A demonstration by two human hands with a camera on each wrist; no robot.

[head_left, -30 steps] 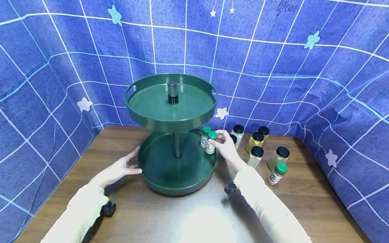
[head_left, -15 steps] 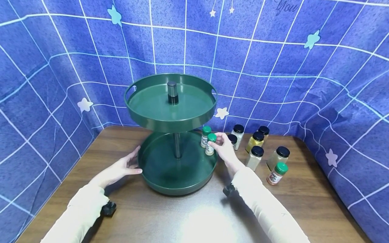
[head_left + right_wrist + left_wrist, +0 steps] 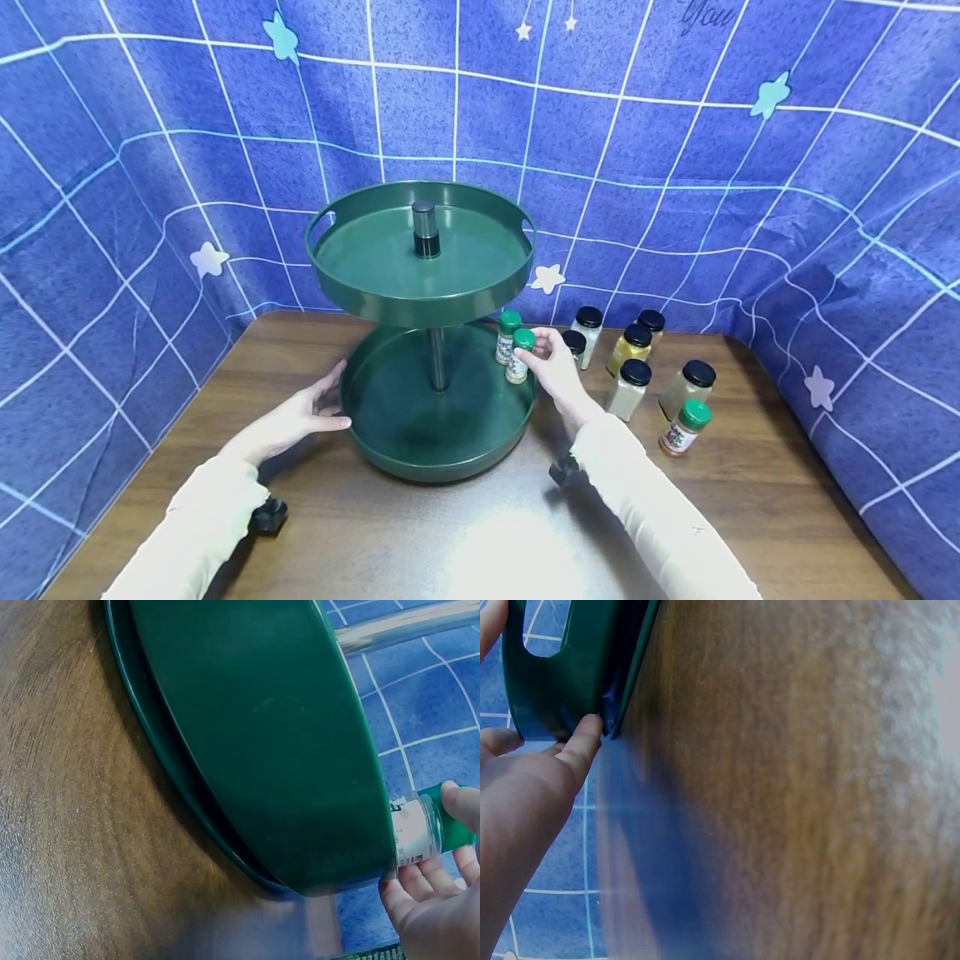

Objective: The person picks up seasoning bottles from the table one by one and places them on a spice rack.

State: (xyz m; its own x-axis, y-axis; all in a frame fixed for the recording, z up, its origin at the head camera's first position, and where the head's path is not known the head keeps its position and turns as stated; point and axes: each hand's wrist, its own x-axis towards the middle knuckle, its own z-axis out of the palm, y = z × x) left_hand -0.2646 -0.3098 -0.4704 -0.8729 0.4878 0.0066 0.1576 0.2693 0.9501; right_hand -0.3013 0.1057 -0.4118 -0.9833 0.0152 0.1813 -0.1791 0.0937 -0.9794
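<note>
A two-tier green turntable stand stands on the wooden table, with an upper tray (image 3: 367, 250) above a lower tray (image 3: 438, 437). My right hand (image 3: 561, 379) holds a spice jar (image 3: 517, 367) with a green cap, thumb and fingers around its upper part. The jar is upright inside the lower tray's right edge; in the right wrist view the tray wall hides its base. Just behind it is a second green-capped spice jar (image 3: 504, 343). At the left side my left hand (image 3: 292, 421) rests against the lower tray's rim, thumb and fingers spread.
Right of the stand are several black-capped jars, including a yellow one (image 3: 628, 350), a pale one (image 3: 627, 392) and a beige one (image 3: 686, 390). A green-capped jar (image 3: 683, 429) with reddish contents stands in front of them. Blue gridded cloth (image 3: 480, 108) surrounds the table.
My right hand has shifted the held jar very slightly left and down in the lower tray, then stayed nearly still. The left hand has not moved.
</note>
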